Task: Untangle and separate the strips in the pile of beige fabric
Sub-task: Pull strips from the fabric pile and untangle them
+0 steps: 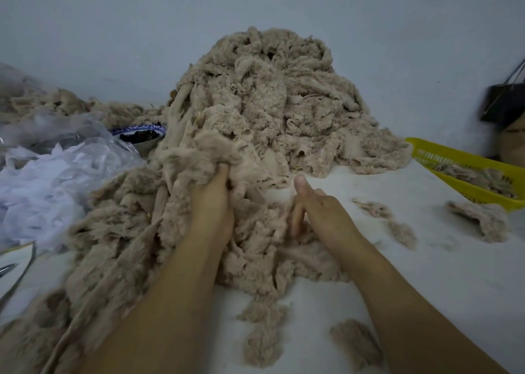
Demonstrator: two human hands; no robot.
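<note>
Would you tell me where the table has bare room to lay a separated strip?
Best is the bare white table bounded by the beige fabric pile, the yellow basket and the right hand. Another patch lies right of the right forearm. Left is crowded with plastic bags and a bowl.

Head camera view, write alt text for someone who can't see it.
A person's left hand grips a clump from a big pile of beige fabric strips on a white table, while the right hand rests on it, thumb up. A yellow basket sits to the right, crumpled plastic to the left.
</note>
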